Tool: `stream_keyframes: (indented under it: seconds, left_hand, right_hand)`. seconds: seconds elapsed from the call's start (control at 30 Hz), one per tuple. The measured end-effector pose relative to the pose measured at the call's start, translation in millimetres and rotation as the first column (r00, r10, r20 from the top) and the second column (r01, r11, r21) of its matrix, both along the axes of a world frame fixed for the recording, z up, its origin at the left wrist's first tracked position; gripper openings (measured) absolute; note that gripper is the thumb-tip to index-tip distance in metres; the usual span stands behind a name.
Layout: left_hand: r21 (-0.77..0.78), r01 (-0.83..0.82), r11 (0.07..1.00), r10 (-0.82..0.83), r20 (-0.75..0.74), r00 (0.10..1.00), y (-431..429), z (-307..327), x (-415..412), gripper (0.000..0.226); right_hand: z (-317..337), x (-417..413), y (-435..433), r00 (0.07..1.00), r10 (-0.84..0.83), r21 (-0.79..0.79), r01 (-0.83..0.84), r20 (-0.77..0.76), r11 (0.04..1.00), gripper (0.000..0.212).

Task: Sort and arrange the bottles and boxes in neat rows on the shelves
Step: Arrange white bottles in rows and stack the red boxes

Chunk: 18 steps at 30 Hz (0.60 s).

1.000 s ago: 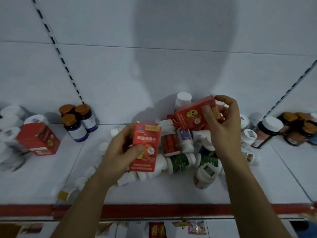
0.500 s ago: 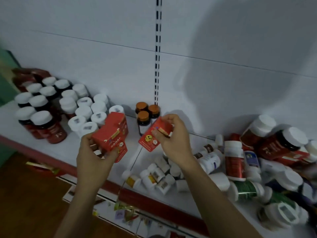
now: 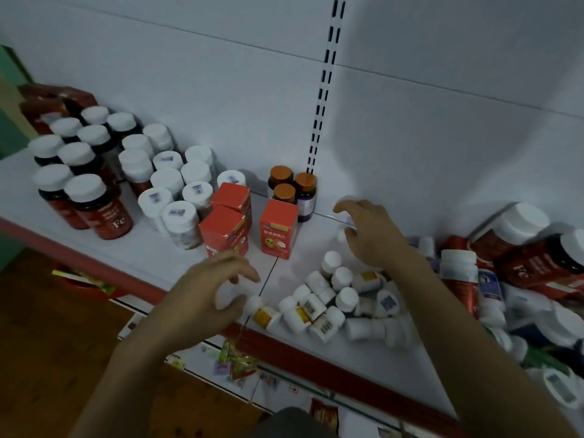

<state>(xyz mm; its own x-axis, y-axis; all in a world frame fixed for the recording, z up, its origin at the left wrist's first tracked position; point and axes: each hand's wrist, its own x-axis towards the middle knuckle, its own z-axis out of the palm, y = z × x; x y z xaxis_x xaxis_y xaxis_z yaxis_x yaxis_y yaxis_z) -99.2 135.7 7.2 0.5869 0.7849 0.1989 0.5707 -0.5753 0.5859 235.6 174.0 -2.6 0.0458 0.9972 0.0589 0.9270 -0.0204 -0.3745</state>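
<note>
- Fe bottles (image 3: 101, 213), upright at the left of the shelf (image 3: 145, 248): probably heavy, rigid; I'd grip the body.
- Red boxes (image 3: 226, 230), mid-shelf: light, crushable; hold the sides.
- Small white bottles (image 3: 343, 298), heaped right: light, rolling; pinch caps.
- Right hand (image 3: 369, 235) spread, empty; left hand (image 3: 205, 298): grip I cannot tell.

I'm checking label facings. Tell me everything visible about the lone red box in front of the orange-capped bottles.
The red box is a small carton, cardboard by its look, closed, standing upright on the white shelf. Its front faces the camera, with a yellow band, pale lettering too blurred to read and a yellow cartoon face. It stands just before the orange-capped bottles, apart from the other red boxes on its left. Neither the left hand nor the right hand touches it.
</note>
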Motion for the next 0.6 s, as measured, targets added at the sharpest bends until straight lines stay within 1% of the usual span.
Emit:
stream_keyframes:
  seconds: [0.03,0.07,0.1,0.17,0.27,0.33,0.37,0.43,0.5,0.53,0.57,0.6]
  left_hand:
    - [-0.121,0.145,0.982,-0.160,-0.127,0.979,5.3,-2.0,0.1,0.035]
    - [-0.191,0.223,0.956,-0.260,-0.197,0.945,10.1,-6.1,3.4,0.038]
    - [-0.212,0.255,0.943,-0.302,-0.230,0.925,13.8,-11.5,8.1,0.042]
    - [-0.220,0.258,0.941,-0.305,-0.215,0.928,19.0,-20.4,17.3,0.046]
    - [-0.240,0.224,0.945,-0.254,-0.102,0.962,21.2,-30.0,20.5,0.033]
    - [-0.233,0.148,0.961,-0.153,0.000,0.988,19.3,-32.0,22.4,0.029]
    - [-0.215,0.099,0.971,-0.087,0.065,0.994,17.6,-31.6,25.5,0.029]
    - [-0.158,0.024,0.987,0.012,0.223,0.975,10.2,-25.9,37.4,0.029]
    - [-0.130,-0.009,0.991,0.056,0.364,0.930,-0.6,-15.9,56.2,0.028]
    - [-0.161,-0.011,0.987,0.078,0.415,0.907,-6.6,-9.8,68.0,0.029]
    - [-0.222,0.000,0.975,0.105,0.463,0.880,-14.4,-2.8,82.2,0.030]
    - [-0.292,0.025,0.956,0.135,0.514,0.847,-23.8,4.9,98.5,0.032]
  right_hand:
    - [-1.8,4.2,3.9,0.998,0.018,-0.126,-0.009,0.068,0.992,0.044]
    - [-3.8,4.4,6.8,0.995,0.047,-0.222,-0.025,0.092,0.975,0.043]
    - [-5.8,2.2,8.6,0.993,0.067,-0.265,-0.038,0.099,0.963,0.040]
    - [-9.1,-2.3,11.2,0.989,0.060,-0.235,-0.026,0.138,0.972,0.034]
    - [-7.9,-1.4,5.0,0.985,0.004,-0.149,0.021,0.170,0.989,0.033]
    - [-0.8,2.1,-4.1,0.989,-0.029,-0.060,0.038,0.143,0.998,0.035]
    - [5.9,2.8,-10.7,0.994,-0.044,0.022,0.042,0.103,0.999,0.034]
    - [21.8,1.7,-29.6,0.998,-0.056,0.194,0.057,-0.009,0.979,0.033]
    - [37.8,-1.3,-55.1,0.991,-0.046,0.304,0.084,-0.128,0.949,0.033]
    - [44.5,-1.7,-70.9,0.979,-0.060,0.342,0.125,-0.194,0.931,0.032]
    - [51.1,-0.2,-89.1,0.956,-0.095,0.387,0.202,-0.277,0.900,0.032]
    - [58.3,3.8,-109.3,0.910,-0.139,0.447,0.320,-0.390,0.836,0.030]
